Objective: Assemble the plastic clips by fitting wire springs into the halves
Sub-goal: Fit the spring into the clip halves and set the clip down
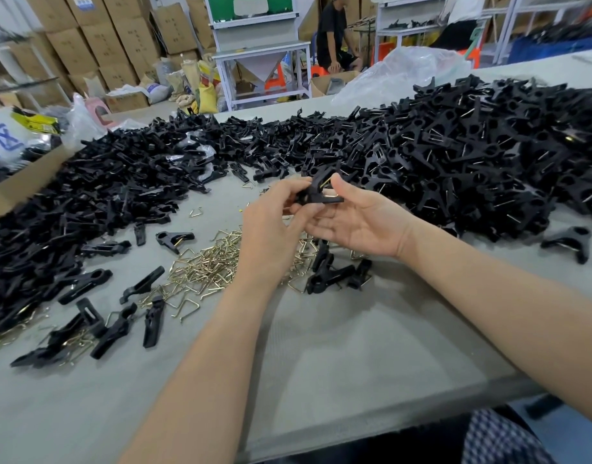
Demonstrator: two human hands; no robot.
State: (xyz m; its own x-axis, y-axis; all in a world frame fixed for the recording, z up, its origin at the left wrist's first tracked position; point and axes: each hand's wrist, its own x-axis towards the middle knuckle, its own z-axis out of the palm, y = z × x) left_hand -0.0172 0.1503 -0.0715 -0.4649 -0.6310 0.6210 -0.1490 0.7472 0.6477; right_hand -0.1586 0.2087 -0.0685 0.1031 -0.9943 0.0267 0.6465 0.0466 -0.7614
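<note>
A black plastic clip [319, 189] with a brass wire spring showing in it is held above the grey table [338, 346]. My left hand [271, 226] pinches its left end with curled fingers. My right hand [351, 219] lies palm up under it, thumb pressed on the clip's top. Below the hands lies a heap of brass wire springs [207, 262]. Loose black clip halves [87, 195] are piled at the left; a big heap of assembled clips [472, 155] fills the right.
Several loose clip parts [114, 329] lie on the table at the near left, and a few clips [334, 272] sit under my right wrist. A cardboard box [23, 182] stands at the left edge. A person sits on a stool far behind, among stacked cartons.
</note>
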